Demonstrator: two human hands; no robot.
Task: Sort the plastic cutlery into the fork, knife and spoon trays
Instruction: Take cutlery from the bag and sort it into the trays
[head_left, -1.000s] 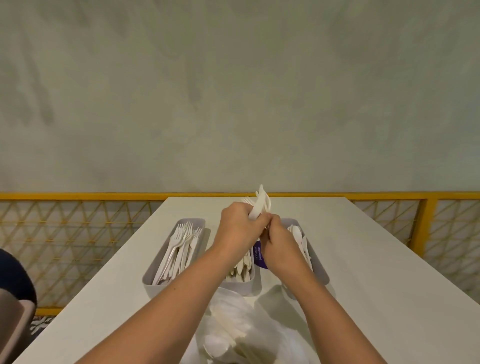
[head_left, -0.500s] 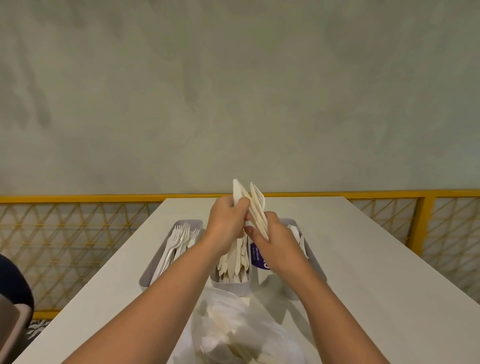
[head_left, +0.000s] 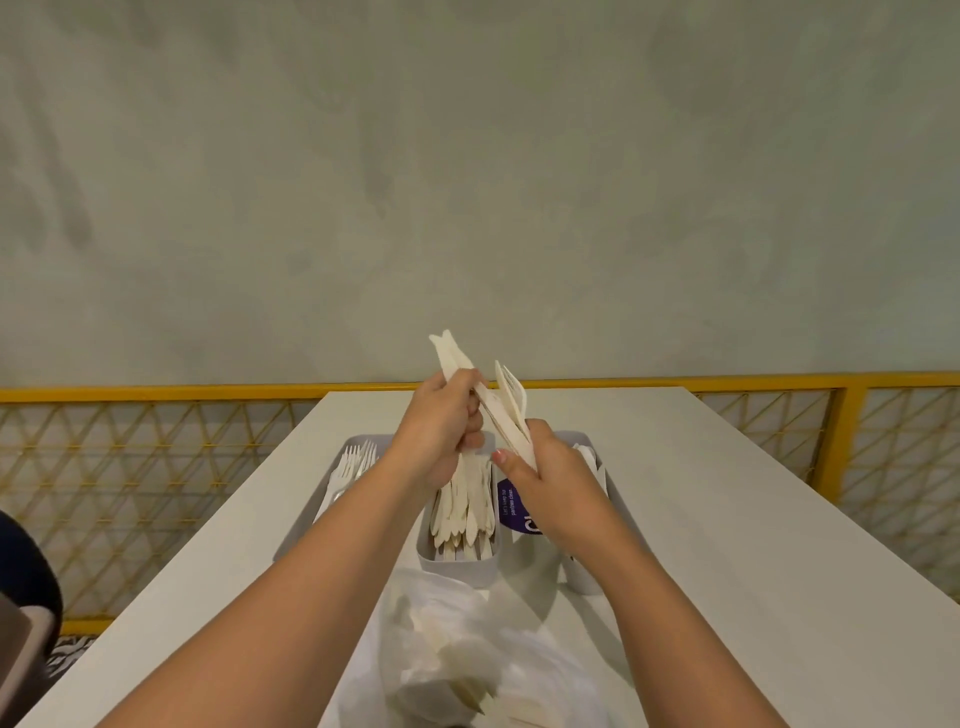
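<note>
**Both hands gripping cutlery above the knife tray**

- Grey wall (head_left: 467, 182) is filling the upper half of the frame. A yellow railing (head_left: 156, 395) is running across below it.
- White table (head_left: 727, 519) is taking up the lower centre and right.
- Clear plastic bag (head_left: 467, 649) is lying at the bottom centre with white cutlery showing inside. It is sitting just in front of the trays.
- Three grey trays are sitting side by side at centre frame. The fork tray (head_left: 304, 532) on the left is holding forks (head_left: 358, 460). The knife tray (head_left: 457, 564) in the middle is holding knives (head_left: 465, 509). The spoon tray (head_left: 584, 577) on the right is mostly hiding behind the right forearm, with a few spoons (head_left: 589, 457) showing.
- Left hand (head_left: 441, 436) is curling its fingers and pinching a long white piece (head_left: 449, 353) that is sticking up to the upper left.
- Right hand (head_left: 556, 478) is gripping a small cutlery bundle (head_left: 511, 400), thumb pressing on it. I can't tell the types in the bundle.
- Both hands are touching and hovering over the far end of the knife tray.
- Purple label (head_left: 511, 506) is showing between the knife and spoon trays.
</note>
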